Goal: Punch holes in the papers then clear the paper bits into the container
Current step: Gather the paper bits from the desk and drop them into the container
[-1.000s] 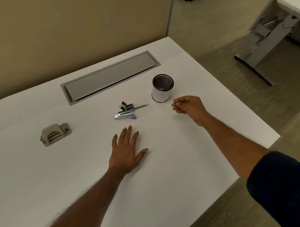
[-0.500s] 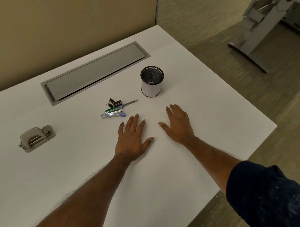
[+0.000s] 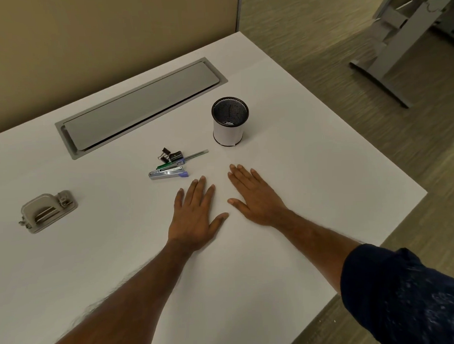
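Lying flat on the counter (image 3: 95, 253), left hand (image 3: 196, 219) and right hand (image 3: 257, 199) hold nothing, fingers (image 3: 200, 185) straight; container (image 3: 230, 120) stands upright just beyond them, so any bits likely want sweeping together gently before lifting across.

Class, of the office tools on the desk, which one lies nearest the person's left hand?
The silver stapler with the blue end, just beyond the left hand; the grey hole punch and mesh container sit farther off.
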A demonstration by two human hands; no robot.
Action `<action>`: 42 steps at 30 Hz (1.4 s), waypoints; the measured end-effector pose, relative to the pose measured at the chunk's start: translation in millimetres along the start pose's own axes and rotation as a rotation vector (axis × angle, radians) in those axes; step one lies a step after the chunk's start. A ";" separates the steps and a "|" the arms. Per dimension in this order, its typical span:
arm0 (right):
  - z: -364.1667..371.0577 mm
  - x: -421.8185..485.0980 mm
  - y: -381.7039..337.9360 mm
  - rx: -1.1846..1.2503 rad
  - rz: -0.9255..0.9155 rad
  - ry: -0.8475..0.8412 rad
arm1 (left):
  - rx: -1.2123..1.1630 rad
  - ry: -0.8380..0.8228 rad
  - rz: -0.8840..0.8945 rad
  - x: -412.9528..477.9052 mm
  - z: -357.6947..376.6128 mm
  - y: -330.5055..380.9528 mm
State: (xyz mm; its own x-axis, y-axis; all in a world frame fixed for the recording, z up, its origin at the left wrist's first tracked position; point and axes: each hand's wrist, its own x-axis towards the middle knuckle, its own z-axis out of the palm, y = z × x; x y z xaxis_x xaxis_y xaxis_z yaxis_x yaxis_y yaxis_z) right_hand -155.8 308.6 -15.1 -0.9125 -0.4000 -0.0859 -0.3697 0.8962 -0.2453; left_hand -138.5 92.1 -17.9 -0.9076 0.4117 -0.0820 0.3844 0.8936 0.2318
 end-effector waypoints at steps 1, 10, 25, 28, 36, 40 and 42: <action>-2.6 -1.7 3.7 0.040 -0.036 0.000 | 0.000 0.000 -0.001 0.2 0.4 -0.3; -10.2 22.5 28.6 0.059 0.328 0.064 | 0.003 0.033 0.002 0.8 4.4 -2.0; -7.0 -3.6 6.0 0.041 -0.083 -0.033 | 0.017 0.025 -0.001 0.0 4.1 -1.9; -16.2 -5.8 5.3 0.369 -0.007 0.103 | 0.011 0.028 -0.004 -0.1 4.3 -2.0; -13.9 -19.8 17.3 0.392 0.348 0.228 | 0.017 0.029 -0.004 -1.0 3.7 -1.6; -0.8 -19.7 9.8 0.101 0.348 0.090 | 0.012 0.031 -0.005 -1.4 3.8 -1.5; 3.2 -17.5 2.9 0.054 0.367 0.073 | 0.009 0.032 -0.005 -1.4 3.5 -1.2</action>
State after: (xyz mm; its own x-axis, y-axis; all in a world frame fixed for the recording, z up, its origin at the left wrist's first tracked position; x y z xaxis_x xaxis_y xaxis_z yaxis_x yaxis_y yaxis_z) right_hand -140.4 317.6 -17.4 -0.9934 -0.0374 -0.1085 -0.0078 0.9652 -0.2614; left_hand -137.1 91.0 -21.5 -0.9144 0.4014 -0.0522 0.3811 0.8973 0.2226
